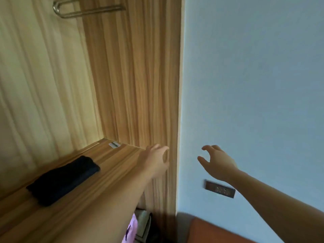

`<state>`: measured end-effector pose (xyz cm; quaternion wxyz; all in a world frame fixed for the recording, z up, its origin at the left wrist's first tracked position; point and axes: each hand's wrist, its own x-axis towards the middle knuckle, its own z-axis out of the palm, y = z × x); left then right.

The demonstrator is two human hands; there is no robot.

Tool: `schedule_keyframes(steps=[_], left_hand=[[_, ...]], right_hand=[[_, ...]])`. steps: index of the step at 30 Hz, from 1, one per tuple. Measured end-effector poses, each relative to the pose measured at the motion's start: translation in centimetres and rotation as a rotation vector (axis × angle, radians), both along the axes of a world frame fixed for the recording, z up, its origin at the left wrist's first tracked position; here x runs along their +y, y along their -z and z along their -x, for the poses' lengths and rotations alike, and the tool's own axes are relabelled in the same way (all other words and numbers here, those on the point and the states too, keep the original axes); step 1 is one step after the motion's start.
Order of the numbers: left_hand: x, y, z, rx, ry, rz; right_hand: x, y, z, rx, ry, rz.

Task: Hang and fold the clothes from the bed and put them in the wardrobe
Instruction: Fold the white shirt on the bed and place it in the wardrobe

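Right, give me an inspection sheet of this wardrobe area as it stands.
Surface: wooden wardrobe shelf, wood-grain, a small white label near its back corner.
Job's things: dark folded garment lying flat on the shelf; metal hanging rail at top, nothing hanging on the part that shows.
Clutter: pink cloth low down beside the wardrobe side panel.
Hands: left hand in front of the side panel, fingers loosely curled, holding nothing; right hand before the wall, fingers loosely curled, holding nothing.
Cables: nothing seen.
Surroundings: pale blue wall with a dark socket plate; an orange-brown surface at the bottom.
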<state>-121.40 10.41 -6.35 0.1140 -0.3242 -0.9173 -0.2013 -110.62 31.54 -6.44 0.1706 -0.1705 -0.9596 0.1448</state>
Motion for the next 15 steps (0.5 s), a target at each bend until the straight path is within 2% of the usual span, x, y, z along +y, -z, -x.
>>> schedule_keyframes(steps=[3,6,15], left_hand=[[1.3,3.7,-4.0,-0.113,0.18,-0.011],[2.3,6.3,-8.8,-0.128,0.294,0.11],[7.9,5.7,-28.7,-0.082,0.692,0.111]], right_hand=[[-0.4,2.8,-7.6,-0.065,0.147,0.052],[-1.7,4.5,-15.4,-0.116,0.258,0.064],[-5.3,5.3,-39.7,-0.014,0.642,0.131]])
